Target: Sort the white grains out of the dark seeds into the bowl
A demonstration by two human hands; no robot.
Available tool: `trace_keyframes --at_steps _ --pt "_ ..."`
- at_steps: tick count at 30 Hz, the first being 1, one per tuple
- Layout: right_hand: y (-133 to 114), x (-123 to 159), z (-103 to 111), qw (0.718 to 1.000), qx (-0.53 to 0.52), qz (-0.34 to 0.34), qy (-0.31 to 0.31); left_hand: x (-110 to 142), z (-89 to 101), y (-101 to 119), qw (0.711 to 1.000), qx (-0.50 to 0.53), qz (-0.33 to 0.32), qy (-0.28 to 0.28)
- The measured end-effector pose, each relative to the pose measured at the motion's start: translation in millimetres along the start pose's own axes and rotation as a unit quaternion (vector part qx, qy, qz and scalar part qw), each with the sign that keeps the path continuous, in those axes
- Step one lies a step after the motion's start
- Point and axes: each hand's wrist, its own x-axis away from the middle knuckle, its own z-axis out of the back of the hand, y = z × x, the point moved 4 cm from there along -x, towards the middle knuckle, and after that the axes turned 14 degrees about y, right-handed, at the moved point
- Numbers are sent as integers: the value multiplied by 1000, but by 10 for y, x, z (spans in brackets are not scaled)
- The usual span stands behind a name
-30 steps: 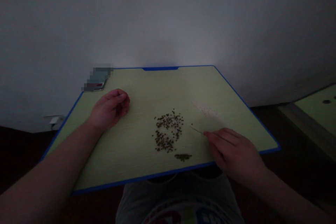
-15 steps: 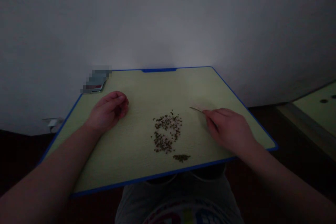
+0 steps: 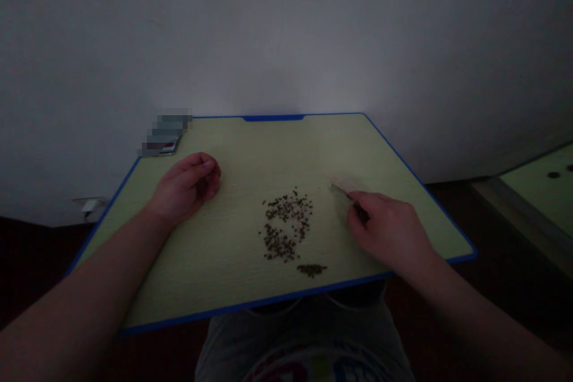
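Observation:
A pale green desk (image 3: 250, 149) with a blue rim lies in front of me in dim light. A scatter of small dark grains (image 3: 286, 224) sits near its middle, and a tiny separate heap of greenish grains (image 3: 311, 270) lies near the front edge. My right hand (image 3: 388, 228) pinches a thin stick or tweezers (image 3: 341, 189), whose tip rests over a faint pale patch (image 3: 344, 184) to the right of the scatter. My left hand (image 3: 188, 186) rests loosely curled on the desk at the left, holding nothing.
A small flat object (image 3: 165, 134), partly blurred, lies at the desk's far left corner. A white wall stands right behind the desk. Another green desk (image 3: 544, 182) shows at the right edge. A small white object (image 3: 91, 205) lies on the floor at left.
My right hand moved from near the front edge away to the pale patch, then settled slightly nearer. The left hand and the grains stayed put.

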Motion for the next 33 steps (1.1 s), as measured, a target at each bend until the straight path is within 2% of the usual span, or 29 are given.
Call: trace_keyframes --at_steps 5,11,15,20,24,29,33 --pt "71 -25 -52 1000 16 -22 -4 3 0 8 1000 -1 -2 0" --pt "94 -106 -83 1000 12 -18 -10 4 1 9 1000 -5 2 -6" --pt "106 -100 -76 999 -23 6 -21 4 1 9 1000 -7 3 -2" --pt "113 25 13 994 -73 69 -31 0 4 -1 1000 -10 7 0" --pt "112 8 48 997 -65 50 -4 1 8 -3 1000 -8 11 3" --pt "-49 -163 -63 996 -45 48 -58 11 -4 14 1000 -3 4 0" --pt "-130 -125 -64 992 -60 71 -81 1 -3 2 1000 3 7 -2"
